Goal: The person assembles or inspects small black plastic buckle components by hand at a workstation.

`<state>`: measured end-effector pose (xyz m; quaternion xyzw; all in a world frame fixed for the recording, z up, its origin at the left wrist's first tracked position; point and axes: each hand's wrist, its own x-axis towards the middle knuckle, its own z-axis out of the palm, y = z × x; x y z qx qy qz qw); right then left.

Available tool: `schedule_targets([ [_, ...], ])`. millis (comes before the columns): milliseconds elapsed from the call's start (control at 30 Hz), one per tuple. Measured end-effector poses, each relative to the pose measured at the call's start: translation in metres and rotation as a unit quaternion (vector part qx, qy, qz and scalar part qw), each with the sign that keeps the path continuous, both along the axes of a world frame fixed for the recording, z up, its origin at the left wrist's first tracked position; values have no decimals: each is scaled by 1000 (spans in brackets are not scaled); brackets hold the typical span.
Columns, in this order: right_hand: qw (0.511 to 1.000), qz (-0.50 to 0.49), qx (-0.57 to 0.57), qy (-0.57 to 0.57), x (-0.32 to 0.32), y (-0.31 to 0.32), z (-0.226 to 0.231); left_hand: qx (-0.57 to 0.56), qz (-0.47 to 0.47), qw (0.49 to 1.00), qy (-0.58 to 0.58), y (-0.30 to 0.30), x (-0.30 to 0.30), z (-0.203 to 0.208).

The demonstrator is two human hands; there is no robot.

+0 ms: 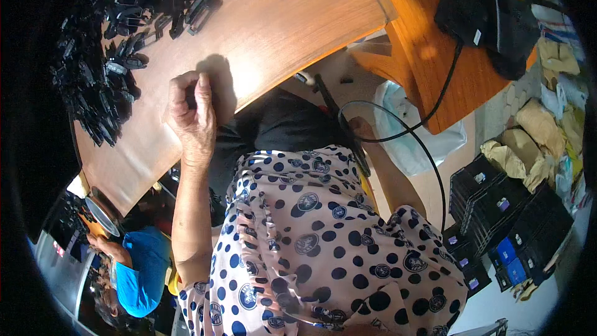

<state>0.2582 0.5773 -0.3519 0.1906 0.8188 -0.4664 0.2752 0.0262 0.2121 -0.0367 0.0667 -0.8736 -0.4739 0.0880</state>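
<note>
My left hand rests at the front part of the wooden tabletop, fingers curled in and thumb lying alongside; nothing shows in it. A large heap of small black plastic pieces, some with shiny parts, lies beyond it to the left and at the far side. Down at my right, below table height, my right hand is beside a dark bar and a black cable. Its fingers are mostly hidden, so its grip is unclear.
An orange-brown side table at the right bears a black device with the cable hanging off. Below are a pale plastic bag, stacked black crates and brown paper bundles. A person in blue works at lower left.
</note>
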Motion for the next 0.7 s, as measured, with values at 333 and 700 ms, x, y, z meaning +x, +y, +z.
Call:
schedule_targets([
  [333,977,-140,-67,-146,-3,-10,-17,10,41,999,15,-3,9,1],
  [700,995,12,-72,67,-70,-48,44,-63,95,993,2,-32,19,-28],
])
